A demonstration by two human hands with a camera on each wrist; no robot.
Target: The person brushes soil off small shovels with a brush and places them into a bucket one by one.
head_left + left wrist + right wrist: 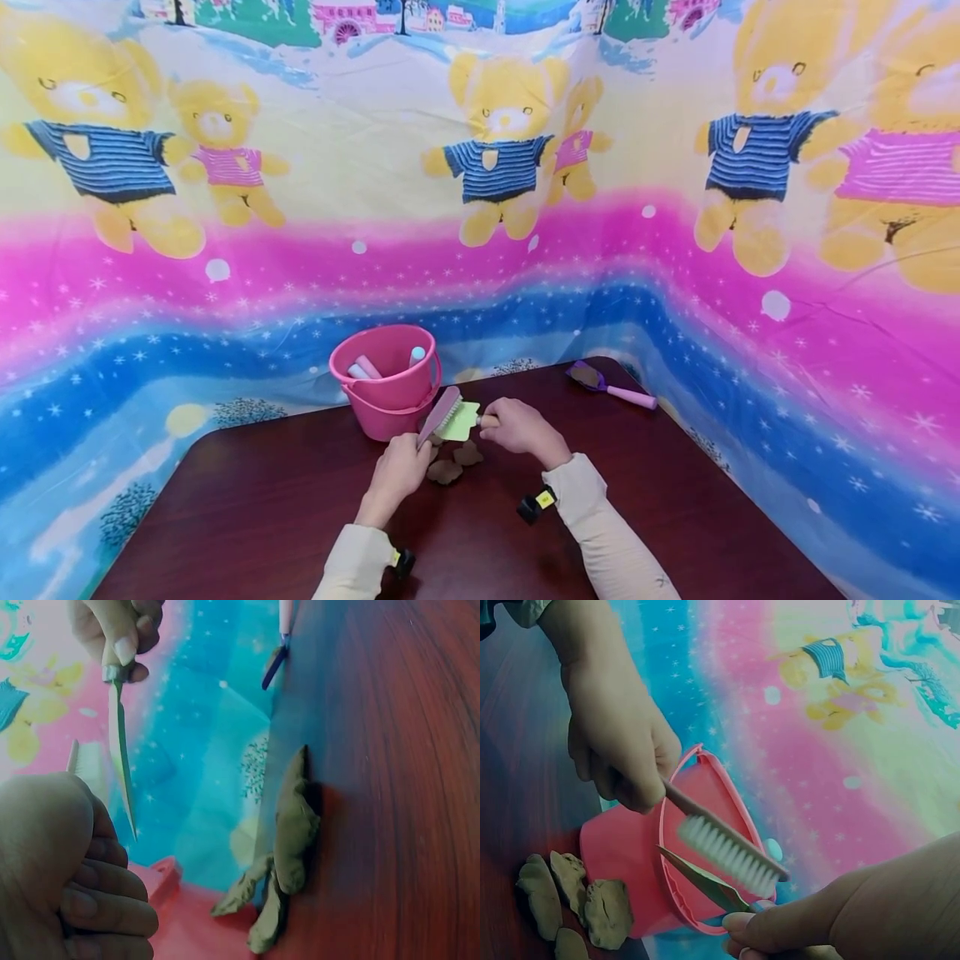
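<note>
My left hand [401,471] grips the handle of a pink brush [438,414] with white bristles. In my right hand [525,429] is the wooden handle of a small light-green hand spade [461,422]. The spade's flat blade lies close against the bristles; the right wrist view shows the bristles [727,851] just over the blade [705,883], and whether they touch I cannot tell. Beneath both tools, several brown clay-like lumps [445,472] lie on the table, seen closer in the right wrist view as flattish pieces [607,915].
A pink bucket [386,408] stands behind the left hand, with pink, white and blue handle ends inside. Toward the back right of the dark table [262,500] lies a purple shovel [630,396] bearing a brown lump. Cloth printed with bears [502,150] hangs around the table.
</note>
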